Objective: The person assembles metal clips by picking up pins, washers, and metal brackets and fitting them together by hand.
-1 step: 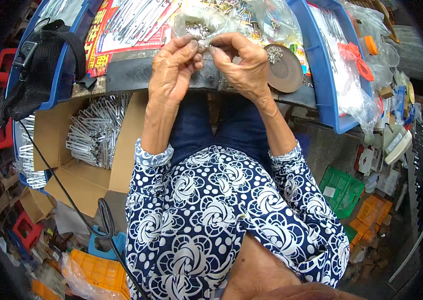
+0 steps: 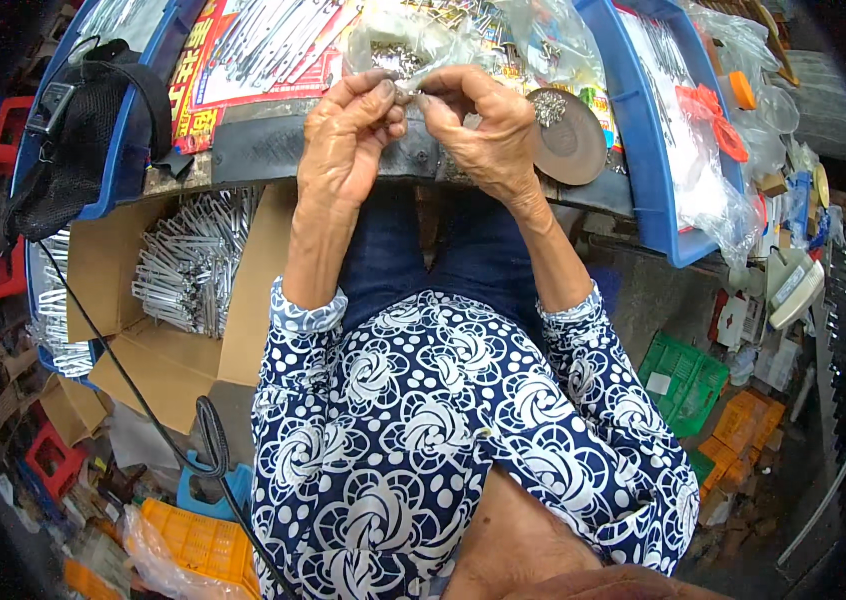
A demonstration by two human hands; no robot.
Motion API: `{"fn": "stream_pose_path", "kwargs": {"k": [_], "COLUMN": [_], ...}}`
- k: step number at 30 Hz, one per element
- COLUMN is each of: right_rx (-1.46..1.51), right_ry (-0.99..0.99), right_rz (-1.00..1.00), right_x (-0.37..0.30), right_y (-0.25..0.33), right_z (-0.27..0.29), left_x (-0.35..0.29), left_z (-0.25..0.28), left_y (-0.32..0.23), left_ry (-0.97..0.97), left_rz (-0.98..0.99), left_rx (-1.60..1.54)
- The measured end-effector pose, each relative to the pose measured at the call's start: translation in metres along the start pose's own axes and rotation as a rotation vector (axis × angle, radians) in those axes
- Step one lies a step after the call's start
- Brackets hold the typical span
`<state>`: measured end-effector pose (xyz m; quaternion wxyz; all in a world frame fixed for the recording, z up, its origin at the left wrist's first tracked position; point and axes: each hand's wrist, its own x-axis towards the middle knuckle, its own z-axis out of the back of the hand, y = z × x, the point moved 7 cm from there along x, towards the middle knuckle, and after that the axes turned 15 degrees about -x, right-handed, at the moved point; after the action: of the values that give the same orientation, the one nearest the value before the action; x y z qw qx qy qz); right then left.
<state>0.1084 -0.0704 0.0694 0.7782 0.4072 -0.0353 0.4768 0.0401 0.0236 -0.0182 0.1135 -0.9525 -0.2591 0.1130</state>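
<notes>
Above the table's near edge, my left hand (image 2: pixel 348 135) and my right hand (image 2: pixel 486 132) meet fingertip to fingertip. Thumb and forefinger are pinched on each; whatever lies between them is too small and hidden to name. Just behind the fingertips, a clear plastic bag (image 2: pixel 443 45) lies open around small shiny metal pieces (image 2: pixel 395 62). To the right of my right hand sits a round brown dish (image 2: pixel 580 150), with a little heap of small metal parts (image 2: pixel 549 106) at its left side. Long thin metal rods (image 2: pixel 278 40) are spread on red and yellow printed paper (image 2: pixel 193 85) to the left.
A blue tray (image 2: pixel 655 190) flanks the table on the right; another blue tray (image 2: pixel 128 165) on the left has a black mesh bag (image 2: pixel 68 150) over it. Below left, an open cardboard box (image 2: pixel 103 260) holds many metal rods (image 2: pixel 193 270). Green (image 2: pixel 681 380) and orange crates (image 2: pixel 748 420) lie at right.
</notes>
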Motion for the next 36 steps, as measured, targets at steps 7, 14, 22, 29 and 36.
{"fn": "stream_pose_path", "kwargs": {"k": [7,14,22,29,36], "right_rx": [-0.038,-0.105,-0.155,0.084,0.173], "right_ry": [-0.028,-0.144,-0.13,0.06,0.102], "right_rz": [0.129,0.264,0.29,0.006,-0.011], "right_x": [0.0,-0.001,-0.004,-0.006,-0.005], "right_y": [0.006,0.013,0.013,-0.006,-0.013], "right_z": [-0.006,-0.003,-0.002,-0.011,-0.013], "left_x": [-0.005,-0.011,-0.023,-0.022,-0.021], "left_z": [-0.003,-0.017,-0.033,-0.029,-0.023], "left_y": [-0.002,-0.009,-0.017,-0.013,-0.01], "left_ry": [-0.014,0.042,0.028,0.017,0.018], "left_rz": [-0.079,-0.303,-0.482,-0.468,-0.409], "left_rx": [0.075,0.289,0.611,0.584,0.449]}}
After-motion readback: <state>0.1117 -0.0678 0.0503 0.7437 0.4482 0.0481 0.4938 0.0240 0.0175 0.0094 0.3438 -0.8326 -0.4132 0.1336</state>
